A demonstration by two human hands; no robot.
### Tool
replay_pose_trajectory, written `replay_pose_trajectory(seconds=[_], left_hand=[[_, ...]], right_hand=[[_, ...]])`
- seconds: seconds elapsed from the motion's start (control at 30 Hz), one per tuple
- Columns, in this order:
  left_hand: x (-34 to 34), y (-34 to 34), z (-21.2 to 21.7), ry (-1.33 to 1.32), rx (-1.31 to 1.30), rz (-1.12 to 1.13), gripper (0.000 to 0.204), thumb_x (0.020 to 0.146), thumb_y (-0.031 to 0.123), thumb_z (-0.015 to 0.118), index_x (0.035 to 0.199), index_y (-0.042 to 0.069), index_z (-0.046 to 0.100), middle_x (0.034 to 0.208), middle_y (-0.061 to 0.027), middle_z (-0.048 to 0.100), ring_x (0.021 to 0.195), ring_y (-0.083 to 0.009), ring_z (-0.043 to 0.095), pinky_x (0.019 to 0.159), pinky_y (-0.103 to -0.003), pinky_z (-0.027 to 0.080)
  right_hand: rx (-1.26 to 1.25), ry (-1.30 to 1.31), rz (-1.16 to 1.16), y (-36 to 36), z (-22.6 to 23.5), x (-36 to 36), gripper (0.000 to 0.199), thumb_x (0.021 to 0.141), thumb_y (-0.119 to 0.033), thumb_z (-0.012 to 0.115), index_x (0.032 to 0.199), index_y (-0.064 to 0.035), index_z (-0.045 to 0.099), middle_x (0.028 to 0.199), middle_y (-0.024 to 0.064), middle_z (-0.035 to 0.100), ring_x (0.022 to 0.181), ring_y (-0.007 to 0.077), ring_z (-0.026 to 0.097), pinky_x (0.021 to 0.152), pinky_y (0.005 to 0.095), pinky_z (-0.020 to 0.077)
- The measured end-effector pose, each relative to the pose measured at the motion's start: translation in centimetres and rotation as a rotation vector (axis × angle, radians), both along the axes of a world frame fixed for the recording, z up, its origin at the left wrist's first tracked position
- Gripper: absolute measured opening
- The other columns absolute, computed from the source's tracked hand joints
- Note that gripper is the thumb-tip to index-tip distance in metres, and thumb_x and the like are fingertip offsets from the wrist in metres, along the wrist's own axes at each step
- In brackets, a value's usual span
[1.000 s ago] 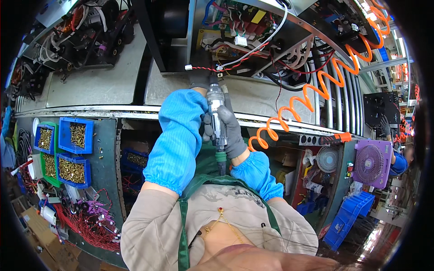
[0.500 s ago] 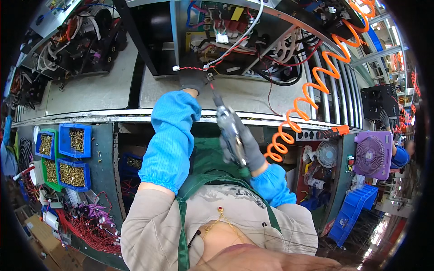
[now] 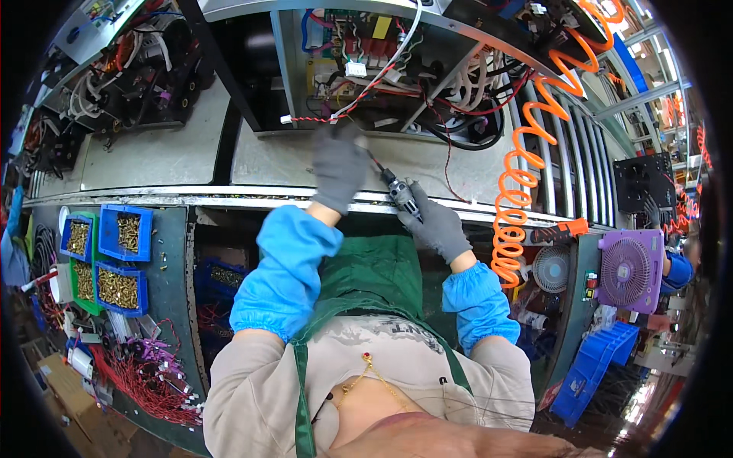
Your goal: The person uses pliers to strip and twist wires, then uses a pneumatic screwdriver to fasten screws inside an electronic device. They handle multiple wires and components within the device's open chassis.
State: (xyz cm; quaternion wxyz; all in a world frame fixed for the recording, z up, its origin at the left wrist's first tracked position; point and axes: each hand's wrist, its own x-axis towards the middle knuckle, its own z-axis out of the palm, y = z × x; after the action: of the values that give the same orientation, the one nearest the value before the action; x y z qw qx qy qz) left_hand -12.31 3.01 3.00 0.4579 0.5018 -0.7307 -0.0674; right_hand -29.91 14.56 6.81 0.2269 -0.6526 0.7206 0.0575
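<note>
My right hand (image 3: 437, 229), in a grey glove, is closed around a power screwdriver (image 3: 400, 192) with a dark body and a slim bit. The tool slants so that its bit points up and left, toward my left hand (image 3: 340, 168). That gloved hand is smeared by motion just in front of the open metal cabinet (image 3: 286, 72), and its fingers cannot be made out. Close above it a red-and-black twisted wire (image 3: 309, 119) with a white connector (image 3: 286, 119) hangs across the cabinet opening. Inside the cabinet are a circuit board, another white connector (image 3: 355, 69) and bundled cables.
An orange coiled hose (image 3: 510, 198) hangs at the right, beside metal rollers (image 3: 561, 153). Blue bins (image 3: 126, 259) of brass-coloured screws stand at the left, above red wires (image 3: 145, 389). At the right are an orange-and-black tool (image 3: 561, 230), a purple fan (image 3: 628, 271) and a person's blue sleeve (image 3: 676, 273).
My left hand has drawn back from the cabinet toward me and slightly right. My right hand has moved up and right with the screwdriver, which now leans more. The cabinet appears shifted slightly left.
</note>
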Motion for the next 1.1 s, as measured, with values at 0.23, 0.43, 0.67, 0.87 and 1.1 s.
replay_pose_trajectory(seconds=[0.23, 0.43, 0.67, 0.87, 1.1], left_hand=[[-11.8, -0.1, 0.1, -0.034, 0.465, -0.735, 0.04, 0.082, 0.022, 0.051, 0.118, 0.006, 0.051, 0.115, -0.0179, 0.056, 0.107, -0.0337, 0.052, 0.092, -0.04, 0.04], [-15.9, 0.2, 5.4, 0.468, 0.67, -1.117, 0.058, 0.083, 0.03, 0.05, 0.134, 0.004, 0.036, 0.121, -0.0212, 0.053, 0.112, -0.0316, 0.051, 0.096, -0.034, 0.038], [-11.5, 2.8, 5.1, 0.143, 0.467, -0.96, 0.058, 0.084, 0.033, 0.047, 0.136, 0.011, 0.033, 0.122, -0.0237, 0.051, 0.106, -0.0372, 0.053, 0.093, -0.04, 0.04], [-2.3, 2.9, -0.3, 0.617, 0.808, -0.612, 0.032, 0.087, 0.023, 0.054, 0.111, 0.001, 0.056, 0.096, -0.0105, 0.063, 0.085, -0.0184, 0.061, 0.079, -0.031, 0.049], [-3.1, 0.4, -0.3, 1.297, 1.154, -0.43, 0.02, 0.089, 0.019, 0.054, 0.097, 0.0, 0.059, 0.092, -0.0074, 0.062, 0.073, -0.0177, 0.061, 0.067, -0.024, 0.052]], right_hand=[[-0.085, -0.117, -0.038, -0.2, -0.5, 0.1, 0.048, 0.078, -0.049, 0.055, 0.101, -0.0066, 0.059, 0.09, 0.0181, 0.064, 0.084, 0.0376, 0.06, 0.07, 0.0442, 0.0476], [-0.236, -0.027, 0.298, -1.8, -2.0, -3.7, 0.054, 0.079, -0.047, 0.051, 0.121, -0.0128, 0.052, 0.116, 0.0165, 0.057, 0.108, 0.0327, 0.053, 0.089, 0.0418, 0.0431], [-0.219, -0.13, 0.273, -6.3, -4.7, -9.0, 0.05, 0.074, -0.042, 0.059, 0.114, -0.0119, 0.057, 0.115, 0.0152, 0.057, 0.106, 0.0293, 0.055, 0.09, 0.0428, 0.0415], [-0.578, 0.012, 0.095, -7.3, -0.7, -3.8, 0.037, 0.074, -0.033, 0.064, 0.1, -0.0076, 0.063, 0.095, 0.0132, 0.064, 0.089, 0.0295, 0.06, 0.079, 0.0411, 0.0467], [-0.808, 0.062, 0.021, -10.0, -3.2, -2.9, 0.026, 0.079, -0.023, 0.056, 0.101, -0.0105, 0.061, 0.088, 0.0152, 0.063, 0.079, 0.0337, 0.06, 0.068, 0.0427, 0.0486]])
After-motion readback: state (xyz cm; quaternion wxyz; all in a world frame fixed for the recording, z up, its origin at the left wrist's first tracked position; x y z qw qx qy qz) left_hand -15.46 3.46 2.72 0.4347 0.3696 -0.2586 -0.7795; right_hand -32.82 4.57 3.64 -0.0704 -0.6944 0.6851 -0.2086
